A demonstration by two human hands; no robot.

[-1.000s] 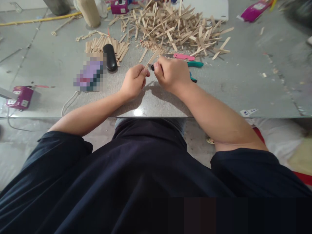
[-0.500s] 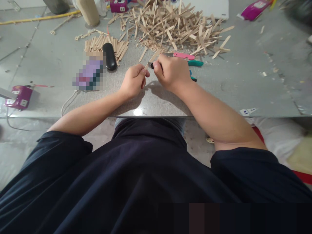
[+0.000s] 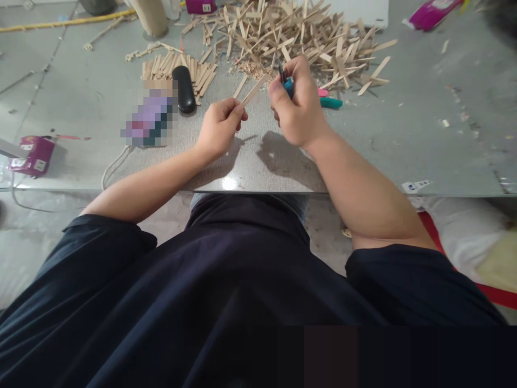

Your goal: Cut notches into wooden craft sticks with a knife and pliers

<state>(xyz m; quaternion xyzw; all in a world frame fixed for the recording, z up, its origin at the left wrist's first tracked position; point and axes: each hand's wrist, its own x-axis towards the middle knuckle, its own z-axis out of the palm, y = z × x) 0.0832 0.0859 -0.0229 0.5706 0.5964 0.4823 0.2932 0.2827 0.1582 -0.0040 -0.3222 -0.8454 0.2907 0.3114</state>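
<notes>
My left hand (image 3: 222, 124) is closed, pinching a flat wooden craft stick (image 3: 255, 89) between thumb and forefinger. The stick points up and to the right, its lower end hidden by my fingers. My right hand (image 3: 301, 108) is closed around blue-handled pliers (image 3: 287, 86) whose dark metal tip points upward, apart from the stick. Most of the tool is covered by my palm. Behind that hand on the table lie a teal handle (image 3: 331, 103) and the end of a pink tool (image 3: 322, 92), both partly hidden.
A large heap of craft sticks (image 3: 278, 32) spreads across the back, with wood shavings (image 3: 254, 70) before it. At left lie sorted sticks (image 3: 161, 67), a black oblong case (image 3: 183, 89) and a blurred-out object on a cable. A magenta box (image 3: 34, 156) stands far left.
My right hand has moved away from the stick and turned, tilting the tool's tip upward. More of the stick in my left hand shows. The left hand has barely moved.
</notes>
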